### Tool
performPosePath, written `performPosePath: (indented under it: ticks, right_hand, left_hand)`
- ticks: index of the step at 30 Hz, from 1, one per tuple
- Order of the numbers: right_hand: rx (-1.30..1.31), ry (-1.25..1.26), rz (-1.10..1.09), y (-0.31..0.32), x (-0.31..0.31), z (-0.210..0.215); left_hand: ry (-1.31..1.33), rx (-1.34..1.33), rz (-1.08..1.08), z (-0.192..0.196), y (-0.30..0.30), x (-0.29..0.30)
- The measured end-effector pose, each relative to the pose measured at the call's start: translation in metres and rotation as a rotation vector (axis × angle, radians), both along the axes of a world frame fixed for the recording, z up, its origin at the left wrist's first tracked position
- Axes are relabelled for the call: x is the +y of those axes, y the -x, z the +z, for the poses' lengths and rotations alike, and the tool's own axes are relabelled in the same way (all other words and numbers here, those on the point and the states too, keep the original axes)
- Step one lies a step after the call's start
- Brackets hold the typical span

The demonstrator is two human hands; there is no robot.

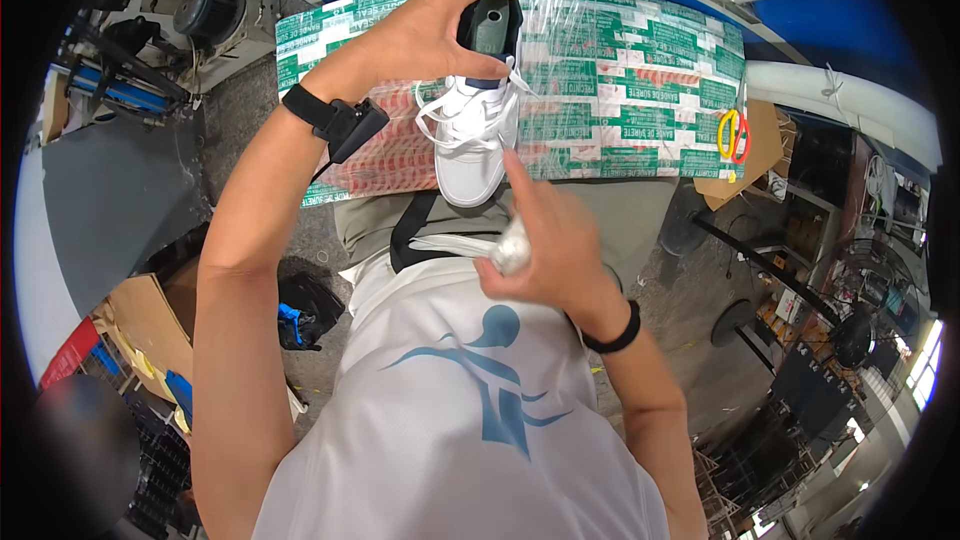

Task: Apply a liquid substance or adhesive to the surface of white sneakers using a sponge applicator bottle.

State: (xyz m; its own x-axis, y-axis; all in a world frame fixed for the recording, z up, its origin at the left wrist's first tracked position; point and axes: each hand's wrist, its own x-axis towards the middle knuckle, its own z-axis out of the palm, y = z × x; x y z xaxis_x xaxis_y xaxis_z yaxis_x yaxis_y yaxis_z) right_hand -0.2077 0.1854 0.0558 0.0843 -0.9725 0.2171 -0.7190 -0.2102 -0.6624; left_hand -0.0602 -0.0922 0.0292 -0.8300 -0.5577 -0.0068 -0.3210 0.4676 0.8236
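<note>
A white sneaker (470,155) lies with its toe toward me, and white laces run loosely across its front. A dark green shoe last (490,28) with a small hole on top fills its opening. My left hand (435,28) is closed around the shoe's collar, fingers on the far side and thumb near the tongue. Nearer my body, my right hand (555,250) is closed on a bundle of white laces (513,248), whose strands trail to the left. Its index finger stretches toward the side of the shoe's toe. This hand is slightly blurred.
The sneaker is over a work surface (640,70) covered in green-and-white printed tape. Scissors (733,135) with yellow and red handles are at its right edge, near a cardboard box (760,155). A black bag (310,310) stands on the floor at left. Machinery (205,15) is at far left.
</note>
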Motion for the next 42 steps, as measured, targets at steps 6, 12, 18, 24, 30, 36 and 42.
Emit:
performPosePath:
  ticks: [6, 12, 18, 24, 30, 36, 42]
  right_hand:
    - [0.134, 0.134, 0.011, -0.009, -0.058, -0.044]
    - [-0.207, -0.035, -0.073, -0.043, -0.056, -0.033]
    - [-0.37, -0.244, 0.029, -0.006, 0.0, -0.006]
    - [0.003, -0.036, 0.062, -0.012, -0.032, -0.026]
    - [-0.046, 0.041, -0.037, -0.035, -0.047, -0.046]
    - [-0.221, -0.119, 0.032, -0.003, 0.0, -0.021]
    - [-0.26, -0.082, -0.064, 0.007, -0.012, -0.028]
  left_hand:
    - [-0.001, -0.038, -0.019, 0.004, 0.005, 0.0]
    - [0.045, -0.025, -0.011, 0.0, 0.004, 0.0]
    - [0.083, -0.031, -0.01, 0.001, 0.002, -0.006]
    - [0.037, 0.0, -0.024, -0.001, 0.002, 0.0]
    - [0.041, 0.0, -0.027, -0.001, 0.007, 0.005]
    - [-0.008, 0.009, -0.012, -0.002, 0.003, 0.004]
    - [-0.02, 0.073, -0.023, -0.006, -0.001, 0.001]
